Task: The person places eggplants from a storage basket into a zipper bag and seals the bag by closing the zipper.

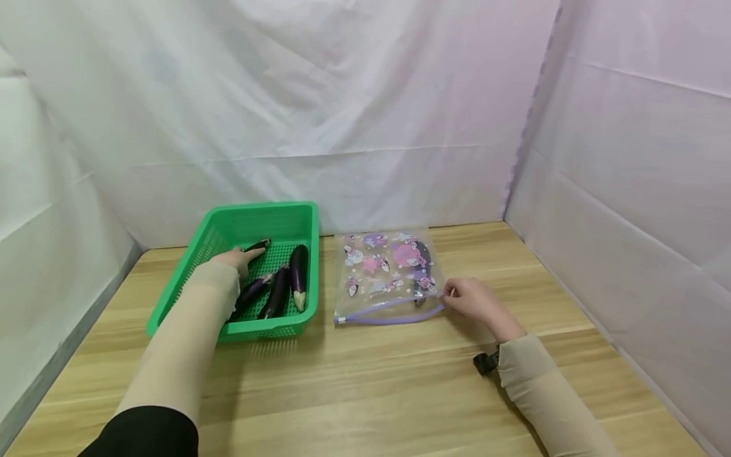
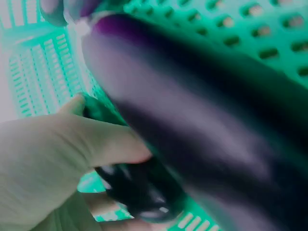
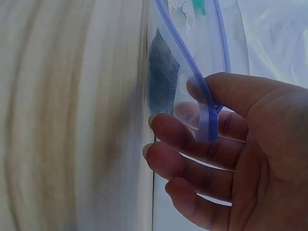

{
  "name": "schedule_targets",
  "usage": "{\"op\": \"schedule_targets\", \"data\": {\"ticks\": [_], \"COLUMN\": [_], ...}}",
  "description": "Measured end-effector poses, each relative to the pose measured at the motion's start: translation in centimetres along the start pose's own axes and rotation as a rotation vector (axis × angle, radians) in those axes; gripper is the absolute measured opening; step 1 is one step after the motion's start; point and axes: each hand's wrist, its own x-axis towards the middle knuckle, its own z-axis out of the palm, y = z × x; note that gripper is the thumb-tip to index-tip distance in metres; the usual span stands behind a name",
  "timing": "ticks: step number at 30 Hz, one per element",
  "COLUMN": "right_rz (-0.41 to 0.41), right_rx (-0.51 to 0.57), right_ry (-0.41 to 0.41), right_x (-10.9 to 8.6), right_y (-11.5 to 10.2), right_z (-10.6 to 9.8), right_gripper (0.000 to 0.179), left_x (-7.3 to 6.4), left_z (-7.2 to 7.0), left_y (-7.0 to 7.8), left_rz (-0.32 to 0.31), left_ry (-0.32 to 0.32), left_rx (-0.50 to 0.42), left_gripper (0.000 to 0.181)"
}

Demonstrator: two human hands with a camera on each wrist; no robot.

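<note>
My left hand (image 1: 233,260) reaches into a green plastic basket (image 1: 259,222) and grips a dark eggplant (image 2: 144,190), its thumb on one side and fingers on the other. Close beside it, a larger purple eggplant (image 2: 192,110) crosses the left wrist view. More eggplants (image 1: 298,276) lie on the basket floor. To the right, a clear zip bag (image 1: 365,279) with pink and purple prints lies flat. Inside it, along the right side, is one eggplant (image 1: 421,263). My right hand (image 1: 473,301) pinches the right end of the bag's purple zip edge (image 3: 208,122); the mouth gapes.
The basket and bag stand side by side on a wood-grain table (image 1: 354,387). White sheeting (image 1: 354,114) hangs behind the table and along both sides. A small black device (image 1: 485,363) sits at my right wrist.
</note>
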Motion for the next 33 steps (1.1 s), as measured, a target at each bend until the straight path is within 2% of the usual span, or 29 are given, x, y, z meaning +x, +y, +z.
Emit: {"op": "schedule_targets", "data": {"ticks": [3, 8, 10, 21, 28, 33], "right_rz": [0.003, 0.01, 0.012, 0.005, 0.005, 0.002], "right_rx": [-0.007, -0.006, -0.001, 0.003, 0.018, 0.018], "right_ry": [-0.004, 0.0, 0.0, -0.004, -0.016, -0.018], "right_x": [-0.1, -0.3, -0.3, 0.0, 0.2, 0.2], "right_y": [0.2, 0.5, 0.6, 0.5, 0.5, 0.4], "right_z": [0.1, 0.3, 0.3, 0.1, 0.1, 0.2], "right_gripper": [0.011, 0.011, 0.011, 0.011, 0.012, 0.012], "left_x": [0.1, 0.1, 0.0, -0.3, -1.1, -1.0], "left_z": [0.1, 0.0, -0.1, -0.6, -0.8, -0.8], "left_y": [-0.3, -0.1, 0.1, 0.8, 1.5, 1.7], "left_rz": [0.055, 0.167, 0.189, 0.28, 0.339, 0.401], "left_ry": [0.066, 0.285, 0.336, 0.474, 0.517, 0.556], "left_rx": [0.1, 0.31, 0.349, 0.482, 0.512, 0.522], "left_gripper": [0.079, 0.067, 0.065, 0.053, 0.045, 0.041]}}
